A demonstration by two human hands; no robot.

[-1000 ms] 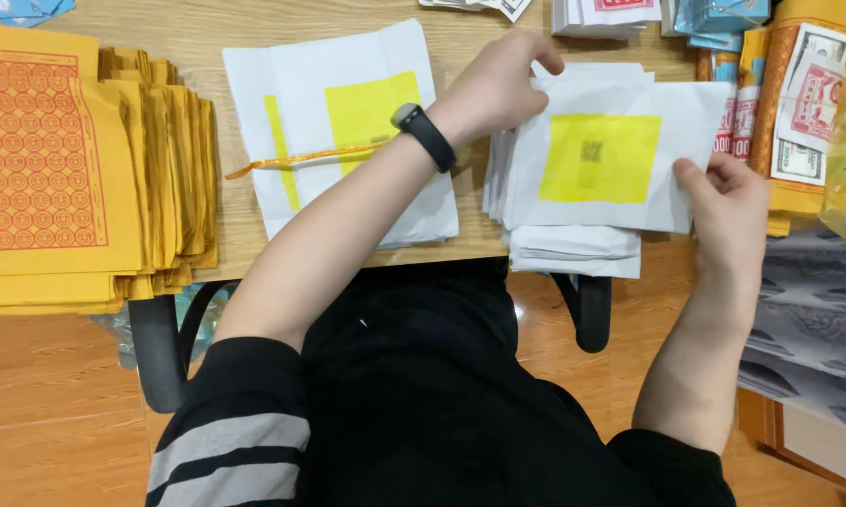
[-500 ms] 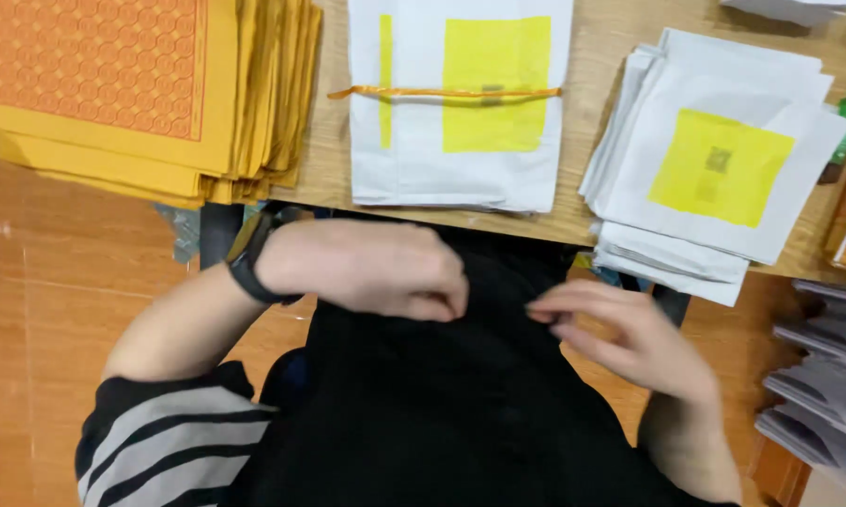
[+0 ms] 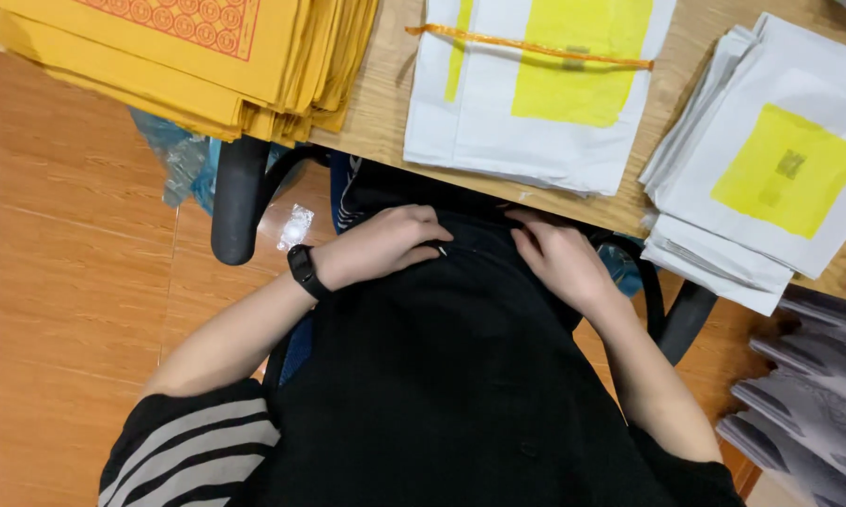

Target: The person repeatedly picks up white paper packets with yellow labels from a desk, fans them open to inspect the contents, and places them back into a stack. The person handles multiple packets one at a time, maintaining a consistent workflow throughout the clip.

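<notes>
Both hands rest on the black garment point(image 3: 461, 376) that covers the person's lap, below the edge of the wooden table point(image 3: 385, 94). The left hand point(image 3: 385, 246), a black wristband point(image 3: 302, 270) behind it, lies palm down with fingers curled onto the cloth, pointing right. The right hand point(image 3: 559, 258) lies palm down just beside it, fingers pointing up-left toward the table edge; neither hand clamps anything that can be made out. The garment's long axis runs from the table edge down the picture. Above lie a banded white-and-yellow paper stack point(image 3: 536, 94), a loose fanned stack point(image 3: 761, 178), and orange sheets point(image 3: 207, 47).
</notes>
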